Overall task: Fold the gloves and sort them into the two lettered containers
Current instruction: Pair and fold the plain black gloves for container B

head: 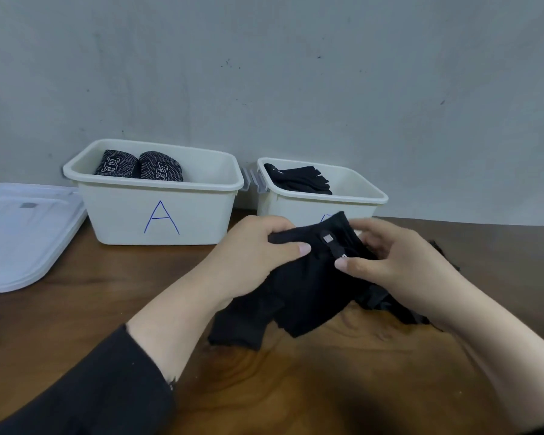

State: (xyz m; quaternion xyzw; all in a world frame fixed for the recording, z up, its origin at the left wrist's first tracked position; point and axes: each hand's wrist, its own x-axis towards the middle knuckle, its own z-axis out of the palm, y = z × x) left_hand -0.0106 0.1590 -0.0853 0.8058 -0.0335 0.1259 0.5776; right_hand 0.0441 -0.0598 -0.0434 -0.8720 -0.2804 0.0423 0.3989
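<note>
A plain black glove [299, 290] hangs just above the wooden table, its fingers draping down toward me. My left hand [255, 252] pinches its cuff on the left, and my right hand [399, 262] pinches it on the right near a small strap with a tag. The white container marked A [157, 211] at the back holds two folded patterned black gloves [139, 166]. To its right, a second white container [368, 193] holds folded plain black gloves [299, 180]; the held glove hides its letter.
Stacked white lids [22, 233] lie on the table at the left edge. More black fabric [440, 249] shows behind my right hand. A grey wall stands directly behind the containers. The brown wooden table [296, 387] stretches toward me.
</note>
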